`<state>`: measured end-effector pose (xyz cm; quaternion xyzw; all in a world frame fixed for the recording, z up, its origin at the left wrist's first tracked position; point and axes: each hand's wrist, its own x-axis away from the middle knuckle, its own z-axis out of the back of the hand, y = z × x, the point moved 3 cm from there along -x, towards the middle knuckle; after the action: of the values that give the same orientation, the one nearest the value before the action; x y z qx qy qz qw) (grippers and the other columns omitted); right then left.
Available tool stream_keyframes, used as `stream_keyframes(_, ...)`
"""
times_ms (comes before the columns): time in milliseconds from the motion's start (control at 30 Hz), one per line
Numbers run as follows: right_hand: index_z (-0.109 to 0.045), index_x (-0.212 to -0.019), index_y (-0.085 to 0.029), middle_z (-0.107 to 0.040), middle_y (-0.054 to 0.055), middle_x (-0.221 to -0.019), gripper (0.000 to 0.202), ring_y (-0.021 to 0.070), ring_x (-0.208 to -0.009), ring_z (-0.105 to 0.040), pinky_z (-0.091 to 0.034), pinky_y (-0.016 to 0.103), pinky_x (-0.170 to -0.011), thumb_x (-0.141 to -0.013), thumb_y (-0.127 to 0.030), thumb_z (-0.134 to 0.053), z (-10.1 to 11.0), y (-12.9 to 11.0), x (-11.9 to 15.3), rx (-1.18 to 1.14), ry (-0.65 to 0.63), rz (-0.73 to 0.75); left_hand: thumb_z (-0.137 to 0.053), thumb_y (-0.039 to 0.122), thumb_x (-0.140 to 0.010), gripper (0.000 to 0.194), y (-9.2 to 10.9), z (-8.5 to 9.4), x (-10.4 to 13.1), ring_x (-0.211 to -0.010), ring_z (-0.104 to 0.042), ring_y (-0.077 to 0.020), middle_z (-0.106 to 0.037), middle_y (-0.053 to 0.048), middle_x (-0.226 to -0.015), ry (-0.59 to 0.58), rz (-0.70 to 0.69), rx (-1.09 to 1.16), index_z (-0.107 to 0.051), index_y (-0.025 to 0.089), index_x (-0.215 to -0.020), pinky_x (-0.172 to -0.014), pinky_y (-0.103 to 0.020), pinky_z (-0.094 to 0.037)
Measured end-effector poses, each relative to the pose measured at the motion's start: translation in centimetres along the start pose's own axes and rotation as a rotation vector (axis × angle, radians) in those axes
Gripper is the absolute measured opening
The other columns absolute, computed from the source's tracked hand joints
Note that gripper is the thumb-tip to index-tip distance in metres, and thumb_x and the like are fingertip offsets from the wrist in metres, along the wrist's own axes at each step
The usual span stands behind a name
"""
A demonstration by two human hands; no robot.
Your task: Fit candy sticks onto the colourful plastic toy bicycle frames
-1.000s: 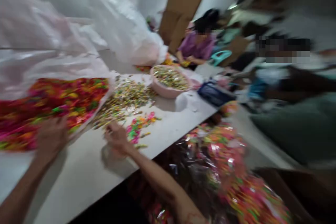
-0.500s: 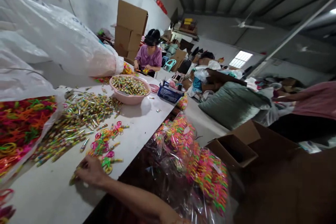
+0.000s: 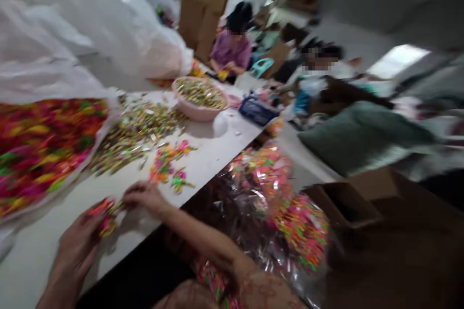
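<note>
Sack [image 3: 47, 70], pale and open, lay leftmost, showing bright pieces [image 3: 50, 147]. Left hand [image 3: 77, 239], above the worktop [image 3: 31, 246], had its fingers pinched on a coloured bunch [image 3: 107, 215]. Slim stick [image 3: 118, 206], blurred, spanned from bunch toward right hand [image 3: 147, 198]; its fingers were bent, grip indeterminable. Beyond: heaped sticks [image 3: 130, 137], then coloured cluster [image 3: 165, 161], then pink basin [image 3: 199, 112] of sticks.

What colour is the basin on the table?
The basin is pale pink; it shows best in the head view.
</note>
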<state>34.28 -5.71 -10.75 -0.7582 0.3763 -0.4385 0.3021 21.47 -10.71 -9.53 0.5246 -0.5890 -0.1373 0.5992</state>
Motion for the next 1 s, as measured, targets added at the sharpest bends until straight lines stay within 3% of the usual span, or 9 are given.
stream_keyframes(33, -0.060, -0.062, -0.014, -0.062, -0.003, -0.049, 0.041, 0.0093, -0.044, -0.059, -0.047, 0.020, -0.048, -0.038, -0.034, -0.087, 0.3, -0.3, 0.2, 0.009, -0.003, 0.036, -0.075, 0.012, -0.066, 0.014, -0.4, 0.4, 0.3, -0.064, -0.063, -0.0114, -0.070, 0.000, -0.074, 0.007, 0.062, 0.051, -0.070, 0.017, -0.078, -0.056, -0.018, -0.050)
stream_keyframes(133, -0.062, -0.069, -0.015, -0.067, -0.002, -0.056, 0.037, 0.0105, -0.050, -0.063, -0.049, 0.019, -0.051, -0.045, -0.031, -0.085, 1.1, -0.5, -0.3, 0.018, -0.045, 0.077, -0.077, 0.004, -0.055, 0.027, -0.9, 0.6, -0.1, -0.061, -0.064, -0.0118, -0.071, -0.003, -0.071, -0.060, 0.058, 0.196, -0.069, 0.012, -0.079, -0.058, -0.019, -0.052)
stream_keyframes(300, -0.062, -0.071, -0.016, -0.068, -0.002, -0.059, 0.034, 0.0119, -0.055, -0.067, -0.050, 0.019, -0.052, -0.050, -0.029, -0.084, 1.0, 0.4, -0.4, 0.000, -0.128, 0.051, -0.074, 0.001, -0.058, 0.021, -1.7, 0.9, -0.9, -0.059, -0.065, -0.0137, -0.069, -0.004, -0.067, -0.087, 0.079, 0.268, -0.065, 0.011, -0.074, -0.055, -0.021, -0.053)
stream_keyframes(533, -0.062, -0.069, -0.016, -0.067, -0.002, -0.056, 0.037, 0.0113, -0.051, -0.065, -0.050, 0.019, -0.051, -0.047, -0.034, -0.086, 1.3, 0.7, -0.2, 0.011, -0.078, 0.005, -0.067, -0.002, -0.065, 0.020, -1.9, 1.1, -0.5, -0.058, -0.062, -0.0105, -0.070, -0.003, -0.068, -0.057, 0.138, 0.324, -0.068, 0.012, -0.080, -0.054, -0.018, -0.052)
stream_keyframes(700, -0.062, -0.068, -0.016, -0.066, -0.002, -0.055, 0.036, 0.0085, -0.046, -0.060, -0.047, 0.018, -0.048, -0.051, -0.038, -0.084, 1.4, 0.6, -0.1, 0.064, -0.083, -0.004, -0.073, 0.002, -0.061, 0.026, -2.2, 1.0, -0.7, -0.060, -0.062, -0.0104, -0.070, -0.002, -0.071, -0.078, 0.120, 0.316, -0.069, 0.013, -0.084, -0.056, -0.019, -0.052)
stream_keyframes(867, -0.060, -0.064, -0.016, -0.066, -0.001, -0.055, 0.039, 0.0077, -0.045, -0.058, -0.047, 0.019, -0.049, -0.048, -0.042, -0.084, 1.4, 0.6, 0.3, 0.069, -0.116, -0.057, -0.083, 0.010, -0.052, 0.028, -2.8, 0.9, -0.7, -0.060, -0.061, -0.0109, -0.069, -0.001, -0.068, -0.110, 0.085, 0.289, -0.067, 0.013, -0.074, -0.057, -0.021, -0.051)
stream_keyframes(1000, -0.063, -0.067, -0.016, -0.067, -0.001, -0.057, 0.037, 0.0097, -0.048, -0.061, -0.050, 0.022, -0.052, -0.053, -0.043, -0.083, 1.7, 0.4, 0.9, 0.155, -0.067, 0.084, -0.088, 0.016, -0.040, 0.034, -3.2, 1.0, -0.9, -0.056, -0.059, -0.0113, -0.067, -0.002, -0.063, -0.055, 0.006, 0.245, -0.067, 0.012, -0.066, -0.055, -0.023, -0.049)
